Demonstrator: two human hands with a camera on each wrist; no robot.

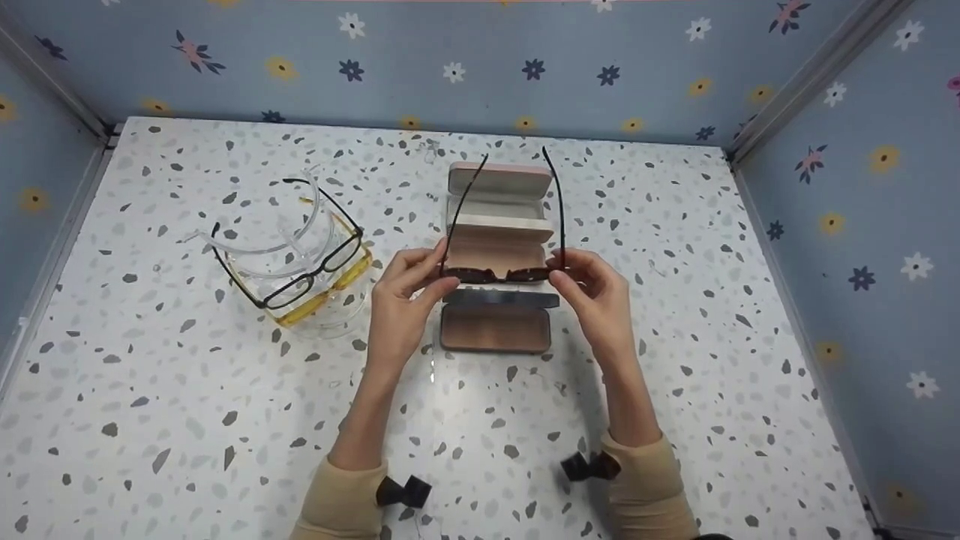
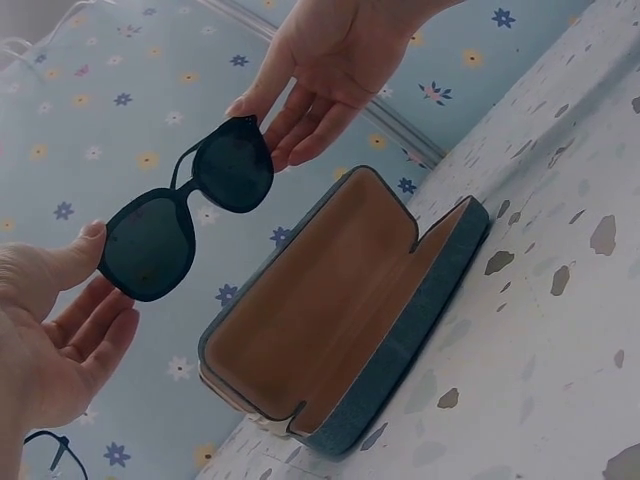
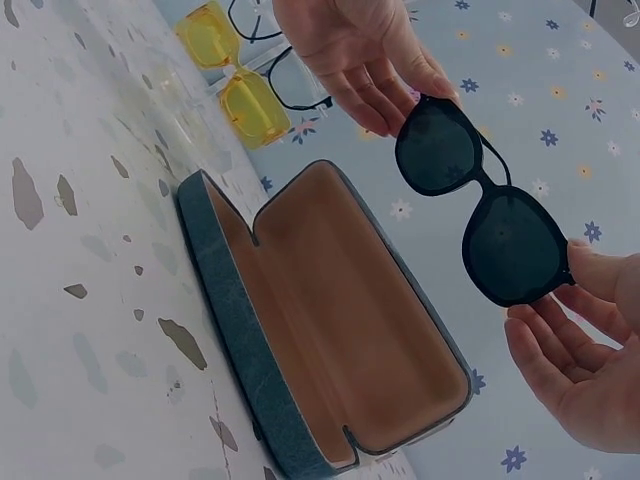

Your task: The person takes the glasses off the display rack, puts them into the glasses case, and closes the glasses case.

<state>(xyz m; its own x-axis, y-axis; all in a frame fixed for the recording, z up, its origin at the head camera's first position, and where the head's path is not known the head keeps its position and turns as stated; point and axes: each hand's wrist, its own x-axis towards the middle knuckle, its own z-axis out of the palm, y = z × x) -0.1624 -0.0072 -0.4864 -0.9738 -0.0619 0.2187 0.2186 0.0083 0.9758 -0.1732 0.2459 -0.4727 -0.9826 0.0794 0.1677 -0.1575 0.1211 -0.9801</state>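
Observation:
A pair of dark sunglasses (image 1: 472, 276) is held up by both hands, temples unfolded and pointing away. My left hand (image 1: 401, 304) pinches the left end of the frame between thumb and fingers. The right end is pinched the same way by my right hand (image 1: 600, 300). Both dark lenses (image 2: 150, 245) show in the left wrist view. Below the sunglasses, a dark blue-green glasses case (image 3: 345, 310) lies open on the table, its brown lining visible. Behind it stand a brown-lined open case (image 1: 495, 253) and a grey-lined open case (image 1: 499, 181), partly hidden by the sunglasses.
On the left of the speckled table (image 1: 225, 450), black-framed glasses (image 1: 289, 291) and yellow glasses (image 1: 304, 309) sit close together with clear transparent pieces (image 1: 255, 261) around them. Flower-patterned panels (image 1: 480, 67) enclose the table at the back and sides.

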